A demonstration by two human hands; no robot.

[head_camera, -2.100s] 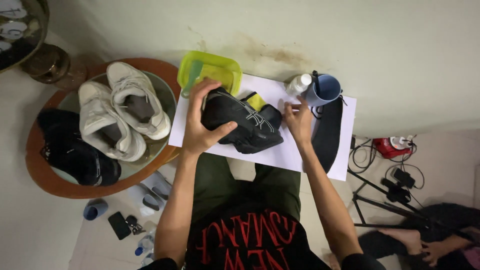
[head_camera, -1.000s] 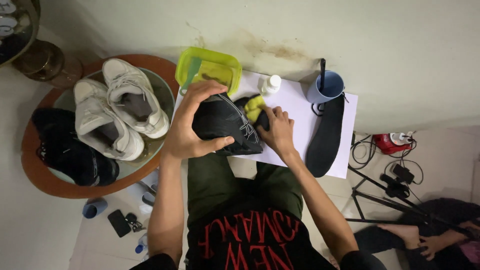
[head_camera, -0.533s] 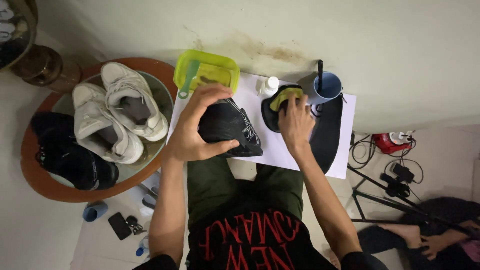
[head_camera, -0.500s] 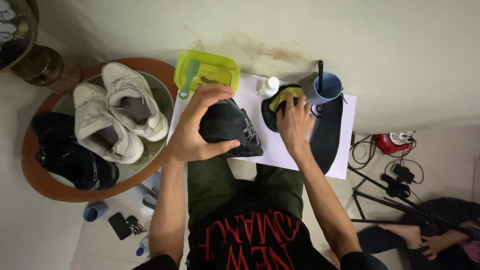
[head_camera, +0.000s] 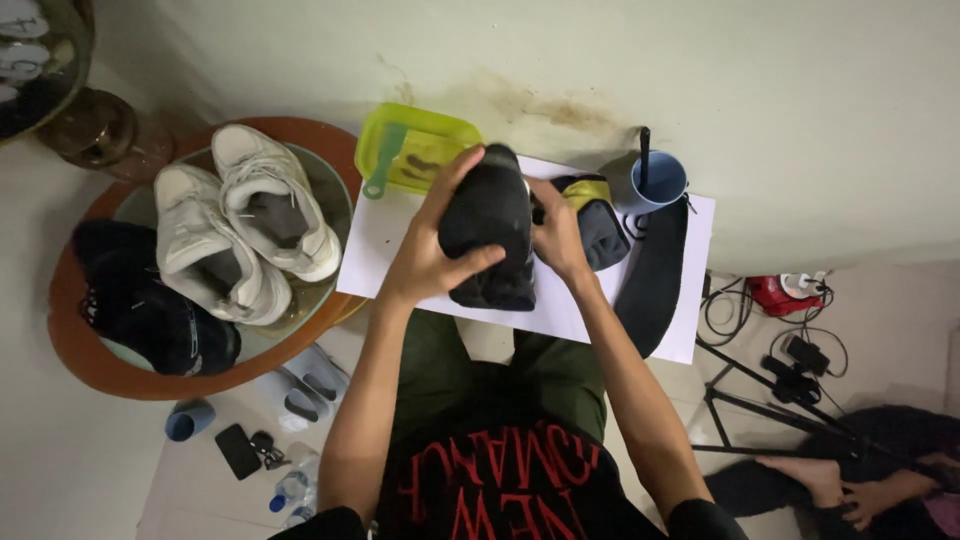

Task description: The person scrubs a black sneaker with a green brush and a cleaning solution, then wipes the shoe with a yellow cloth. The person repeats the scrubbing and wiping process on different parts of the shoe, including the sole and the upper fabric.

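At centre of the head view, on a white paper sheet (head_camera: 390,255): a black shoe (head_camera: 488,225), held up above the sheet, long axis running away from the wearer toward the wall, one end near the top at the green tub, other end low toward the lap. Which end is toe or heel, hard to tell.

Left hand (head_camera: 432,250) wrapped around the shoe's left side, fingers curled across its front, thumb up along the edge; closed firmly on it. Right hand (head_camera: 557,235) pressed against the shoe's right side, fingers partly curled; full grip hidden behind the shoe.

Just right of the shoe: a dark grey and yellow piece (head_camera: 598,222), partly covered by the right hand, kind unclear. Beside it, a long black insole (head_camera: 655,280) lying lengthwise on the sheet.

Containers: a lime-green plastic tub (head_camera: 425,150) with a green-handled brush (head_camera: 383,160) lying in it, rest of contents blurred; a blue cup (head_camera: 658,180) with a dark stick-like handle standing in it.

Left: a round wooden-rimmed tray table (head_camera: 75,340) bearing a pair of white sneakers (head_camera: 240,225) and a black shoe (head_camera: 150,305).

Bottom right: another person's hand and foot (head_camera: 830,485), cut off by the frame edge, beside tripod legs (head_camera: 770,400) and cables.
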